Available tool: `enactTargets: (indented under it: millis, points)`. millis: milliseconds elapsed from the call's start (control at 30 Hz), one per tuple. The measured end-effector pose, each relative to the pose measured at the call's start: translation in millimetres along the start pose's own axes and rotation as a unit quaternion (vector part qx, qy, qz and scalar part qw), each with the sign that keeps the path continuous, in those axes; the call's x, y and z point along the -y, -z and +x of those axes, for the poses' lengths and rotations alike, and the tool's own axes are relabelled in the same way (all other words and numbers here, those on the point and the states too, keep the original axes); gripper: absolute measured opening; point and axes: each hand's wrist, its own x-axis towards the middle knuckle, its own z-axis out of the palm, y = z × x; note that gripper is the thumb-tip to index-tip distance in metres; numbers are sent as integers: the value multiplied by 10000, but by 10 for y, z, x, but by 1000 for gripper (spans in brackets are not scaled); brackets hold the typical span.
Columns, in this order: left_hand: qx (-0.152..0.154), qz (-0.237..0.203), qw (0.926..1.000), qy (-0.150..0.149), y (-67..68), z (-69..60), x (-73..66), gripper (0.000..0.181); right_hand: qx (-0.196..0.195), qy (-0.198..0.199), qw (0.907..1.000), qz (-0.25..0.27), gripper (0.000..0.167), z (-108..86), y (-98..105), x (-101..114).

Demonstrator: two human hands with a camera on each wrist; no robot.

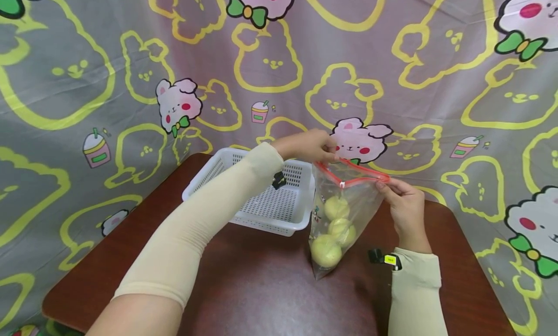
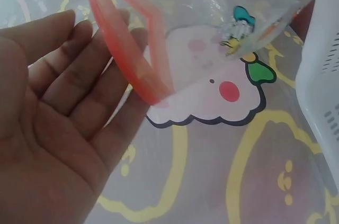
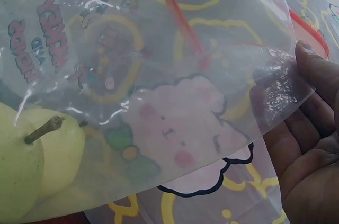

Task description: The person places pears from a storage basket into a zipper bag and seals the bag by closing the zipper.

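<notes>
A clear zip bag [image 1: 362, 200] with a red zip strip [image 1: 366, 167] hangs with its mouth parted over the table. Three round, yellow-green pears [image 1: 327, 251] lie in it; their stems show in the right wrist view, as on one pear [image 3: 45, 128]. My right hand [image 1: 405, 205] pinches the bag's right top corner, thumb in front and fingers behind. At the left top corner, my left hand [image 1: 307, 146] touches the red strip. In the left wrist view its loosely bent fingers [image 2: 85, 86] meet the strip, and the thumb stands apart from it.
A white perforated plastic basket [image 1: 301, 220] stands left of the bag, partly behind my left arm. Both are on a dark red-brown table [image 1: 261, 287] with rounded corners. A patterned cloth [image 1: 279, 50] hangs behind and around the table.
</notes>
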Motion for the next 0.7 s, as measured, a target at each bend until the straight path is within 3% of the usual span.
enactTargets:
  millis: [167,300,700]
  points:
    - [-323,-392,9986,-130,7,-64,38,26,-22,-18,10000,-53,21,-4,-2,0]
    - [-567,-447,9972,-204,17,-123,66,23,-24,-21,10000,-56,19,-4,-2,1]
    - [-858,-582,9940,-351,-11,-308,87,25,84,67,9999,52,20,-15,13,1]
